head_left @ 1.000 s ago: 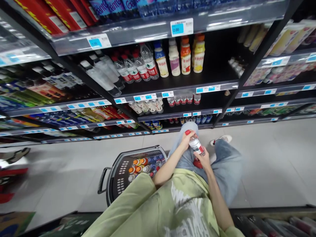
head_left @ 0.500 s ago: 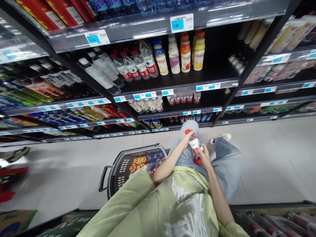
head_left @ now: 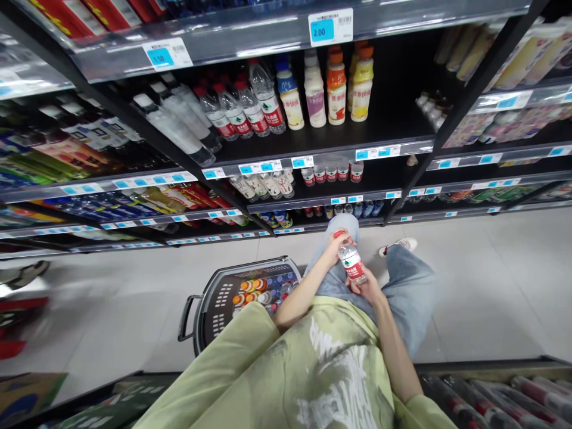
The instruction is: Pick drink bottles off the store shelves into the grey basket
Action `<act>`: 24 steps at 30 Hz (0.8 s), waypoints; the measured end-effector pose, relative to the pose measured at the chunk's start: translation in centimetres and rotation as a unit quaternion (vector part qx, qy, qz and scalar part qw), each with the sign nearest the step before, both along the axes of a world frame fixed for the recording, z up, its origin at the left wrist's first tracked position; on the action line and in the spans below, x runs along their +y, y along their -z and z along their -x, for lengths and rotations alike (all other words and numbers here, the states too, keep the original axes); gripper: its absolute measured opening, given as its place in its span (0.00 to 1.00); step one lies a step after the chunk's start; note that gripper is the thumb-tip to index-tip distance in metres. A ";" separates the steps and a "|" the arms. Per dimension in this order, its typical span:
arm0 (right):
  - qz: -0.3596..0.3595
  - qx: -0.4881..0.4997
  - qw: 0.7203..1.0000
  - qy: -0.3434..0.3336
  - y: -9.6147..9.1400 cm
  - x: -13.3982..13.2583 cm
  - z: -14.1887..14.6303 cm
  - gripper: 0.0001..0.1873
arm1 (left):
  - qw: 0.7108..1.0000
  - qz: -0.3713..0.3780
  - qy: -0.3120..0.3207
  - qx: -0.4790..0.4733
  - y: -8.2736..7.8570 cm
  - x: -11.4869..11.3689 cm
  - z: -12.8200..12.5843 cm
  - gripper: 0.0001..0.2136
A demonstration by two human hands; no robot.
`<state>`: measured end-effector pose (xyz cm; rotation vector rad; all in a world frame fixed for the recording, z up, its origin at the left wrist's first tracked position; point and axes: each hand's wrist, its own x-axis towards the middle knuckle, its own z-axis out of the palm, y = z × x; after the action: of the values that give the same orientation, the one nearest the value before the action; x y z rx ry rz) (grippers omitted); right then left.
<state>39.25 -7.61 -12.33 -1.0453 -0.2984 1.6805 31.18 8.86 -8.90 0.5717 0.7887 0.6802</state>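
A clear water bottle (head_left: 351, 260) with a red cap and a red-and-white label is held tilted above my lap. My left hand (head_left: 337, 242) is closed around its neck and cap end. Lower down, my right hand (head_left: 367, 287) grips the base, its fingers curled under the bottle. The label with a green mark faces up between the two hands. Beside my left leg stands a dark shopping basket (head_left: 206, 322) holding several bottles with orange, blue and red caps; my left sleeve and forearm cover part of it.
Ahead, a shelf (head_left: 379, 134) carries red-capped water bottles (head_left: 241, 113) and milk drink bottles (head_left: 336, 89). Price tags line the shelf edges. Behind me, another shelf holds wrapped bottles (head_left: 491, 402). At the far left, a red object (head_left: 20, 325) and a shoe (head_left: 29, 274) are on the floor.
The bottle has been turned in my hands, so its red label with the green mark now faces up. My view has shifted slightly; the basket has stayed in place.
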 end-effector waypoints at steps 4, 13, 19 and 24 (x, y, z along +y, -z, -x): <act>0.001 -0.095 0.991 0.094 -0.5 0.4 0.6 0.31 | 0.998 -0.043 0.021 0.030 0.0 -0.2 -0.1 0.19; 0.015 -0.119 0.990 0.080 0.0 0.6 0.5 0.27 | 0.996 -0.050 0.045 0.054 -1.0 -0.5 -0.4 0.21; 0.013 0.007 1.000 0.011 0.5 0.5 -0.2 0.35 | 0.998 -0.043 0.024 0.047 -0.9 -0.7 -0.5 0.23; 0.013 0.009 1.000 0.001 0.7 0.6 -0.4 0.36 | 0.995 -0.072 0.034 0.052 -0.1 -0.7 -0.6 0.19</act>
<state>39.61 -7.06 -12.98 -1.0497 -0.2639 1.6946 31.77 8.16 -8.78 0.7663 0.8168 0.6524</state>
